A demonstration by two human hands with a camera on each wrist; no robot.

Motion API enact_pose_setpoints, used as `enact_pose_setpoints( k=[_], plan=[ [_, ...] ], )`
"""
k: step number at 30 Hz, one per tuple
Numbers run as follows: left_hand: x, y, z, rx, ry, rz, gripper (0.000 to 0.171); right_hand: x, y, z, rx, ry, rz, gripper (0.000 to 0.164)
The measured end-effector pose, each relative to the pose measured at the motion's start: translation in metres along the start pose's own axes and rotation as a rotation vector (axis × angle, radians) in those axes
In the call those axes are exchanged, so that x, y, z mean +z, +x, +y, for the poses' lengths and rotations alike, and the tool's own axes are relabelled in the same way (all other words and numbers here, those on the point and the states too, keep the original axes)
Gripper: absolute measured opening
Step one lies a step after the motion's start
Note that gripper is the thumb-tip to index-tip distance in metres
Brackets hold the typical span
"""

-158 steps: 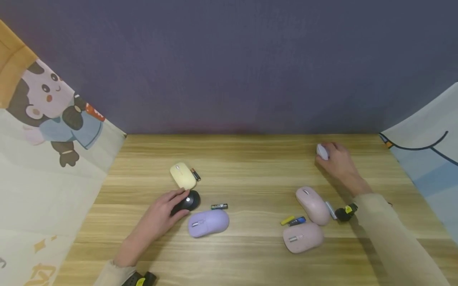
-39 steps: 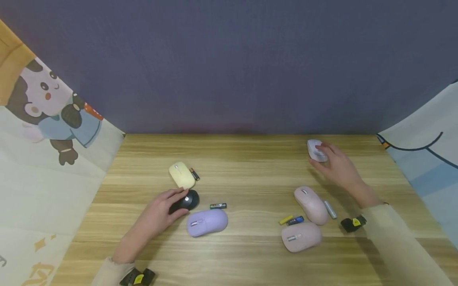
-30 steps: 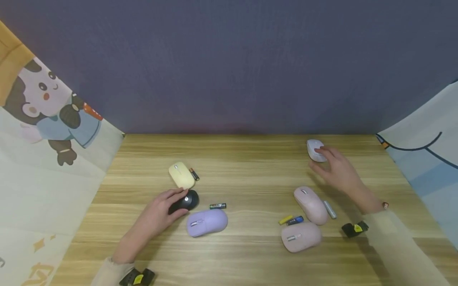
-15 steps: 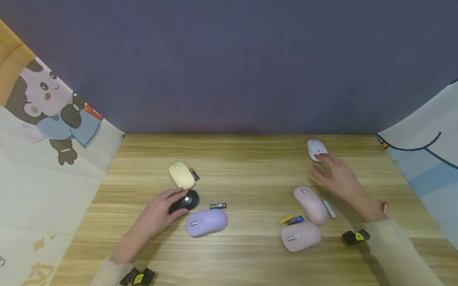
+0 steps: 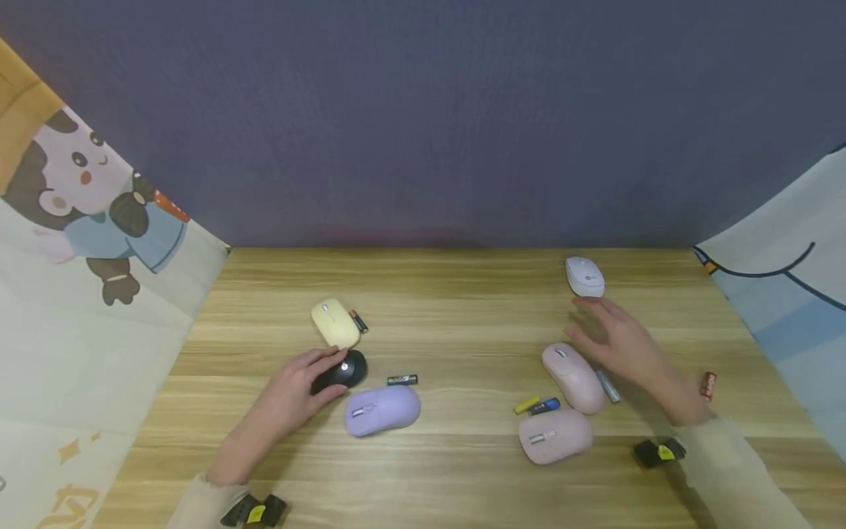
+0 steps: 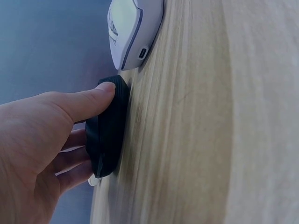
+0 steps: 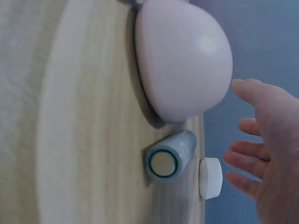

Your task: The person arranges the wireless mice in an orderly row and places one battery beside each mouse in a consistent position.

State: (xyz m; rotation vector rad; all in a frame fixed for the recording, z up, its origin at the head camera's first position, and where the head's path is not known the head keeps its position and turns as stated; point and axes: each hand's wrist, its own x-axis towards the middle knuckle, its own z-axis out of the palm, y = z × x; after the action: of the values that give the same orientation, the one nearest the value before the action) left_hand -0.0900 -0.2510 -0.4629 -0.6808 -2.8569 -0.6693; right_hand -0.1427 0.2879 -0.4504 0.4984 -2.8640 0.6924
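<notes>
Left hand [image 5: 294,389]'s got a grip on the black mouse [image 5: 355,369], lower left of centre in the head view, right below the yellow mouse [image 5: 335,323]. Right hand [image 5: 624,349]'s free, fingers loose, just under the white mouse [image 5: 584,276], right of centre.

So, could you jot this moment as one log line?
left hand: fingers grip rounded black computer mouse | right hand: holds nothing, near oval white computer mouse
</notes>
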Motion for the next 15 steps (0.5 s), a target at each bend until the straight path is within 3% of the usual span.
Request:
enact_pose_setpoints(
  k=[15],
  plan=[
    [0.001, 0.0, 0.001, -0.012, 0.01, -0.004, 0.058, 0.006, -0.015, -0.013, -0.045, -0.004, -0.017, 0.056]
  ],
)
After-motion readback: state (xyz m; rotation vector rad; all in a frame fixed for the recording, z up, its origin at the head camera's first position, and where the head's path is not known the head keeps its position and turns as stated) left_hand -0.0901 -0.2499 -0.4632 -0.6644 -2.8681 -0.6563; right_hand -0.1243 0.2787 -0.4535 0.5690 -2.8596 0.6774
